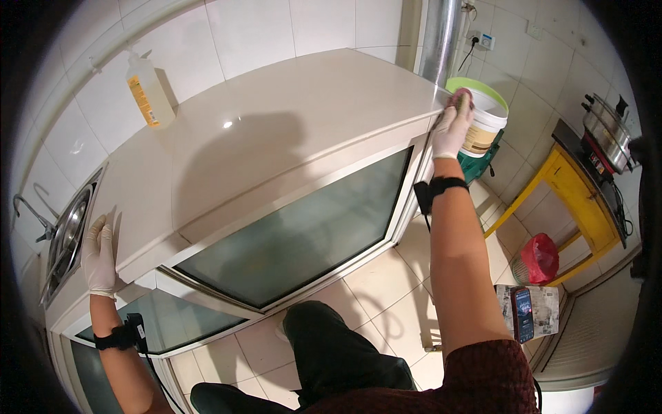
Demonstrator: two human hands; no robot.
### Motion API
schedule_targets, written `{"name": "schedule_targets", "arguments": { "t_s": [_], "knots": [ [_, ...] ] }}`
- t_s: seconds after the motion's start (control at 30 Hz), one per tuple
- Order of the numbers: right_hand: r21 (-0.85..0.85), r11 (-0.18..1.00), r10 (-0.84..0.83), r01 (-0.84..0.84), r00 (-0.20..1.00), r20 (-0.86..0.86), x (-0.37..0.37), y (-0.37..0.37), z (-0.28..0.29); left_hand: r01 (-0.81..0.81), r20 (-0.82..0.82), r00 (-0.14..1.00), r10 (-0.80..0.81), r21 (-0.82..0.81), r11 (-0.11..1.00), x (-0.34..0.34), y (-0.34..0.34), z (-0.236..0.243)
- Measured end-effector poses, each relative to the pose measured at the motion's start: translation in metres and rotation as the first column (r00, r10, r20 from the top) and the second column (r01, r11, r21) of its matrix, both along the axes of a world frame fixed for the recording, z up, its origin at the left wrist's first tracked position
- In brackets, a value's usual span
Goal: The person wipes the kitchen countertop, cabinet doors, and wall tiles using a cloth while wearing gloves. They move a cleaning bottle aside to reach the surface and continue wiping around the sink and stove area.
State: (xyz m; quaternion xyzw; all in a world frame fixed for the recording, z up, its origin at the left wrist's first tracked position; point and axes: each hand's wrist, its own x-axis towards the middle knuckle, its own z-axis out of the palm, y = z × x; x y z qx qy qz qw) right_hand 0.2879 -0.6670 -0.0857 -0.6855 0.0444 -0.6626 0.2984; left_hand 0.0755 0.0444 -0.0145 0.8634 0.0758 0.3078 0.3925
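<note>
My left hand [100,261], in a thin white glove, lies flat on the countertop beside the sink [71,224], fingers stretched out. At the far right end of the pale countertop [331,96], my gloved right hand [452,132] is wrapped round a small reddish-pink cloth or pad [460,94] and presses it at the edge. Only a little of that pad shows past my fingers, so its exact kind is unclear. Just beyond this hand stands a white bucket [491,124] with a light green rim.
A spray bottle [148,93] of clear liquid stands against the tiled wall. Frosted glass cabinet doors [303,228] front the counter. To the right are a silver pipe [438,45], a yellow table [583,200] with a steel pot [607,131], a red-lined bin [536,259] and a phone [523,314].
</note>
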Motion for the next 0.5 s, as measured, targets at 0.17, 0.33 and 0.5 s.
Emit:
{"name": "schedule_targets", "arguments": {
  "t_s": [0.17,0.33,0.5],
  "knots": [
    [0.428,0.902,0.129,-0.056,0.981,-0.144,0.035,-0.048,-0.005,-0.148,0.101,0.986,0.129,0.215,0.965,-0.004,-0.009,0.001],
    [0.311,0.949,-0.014,0.058,0.99,-0.142,0.007,0.028,-0.007,-0.19,0.154,0.977,0.149,0.299,0.935,-0.001,-0.011,0.001],
    [0.13,0.973,0.198,-0.193,0.98,-0.033,-0.07,0.18,-0.016,-0.218,0.114,0.975,0.192,0.304,0.927,0.001,-0.015,0.003]
  ]
}}
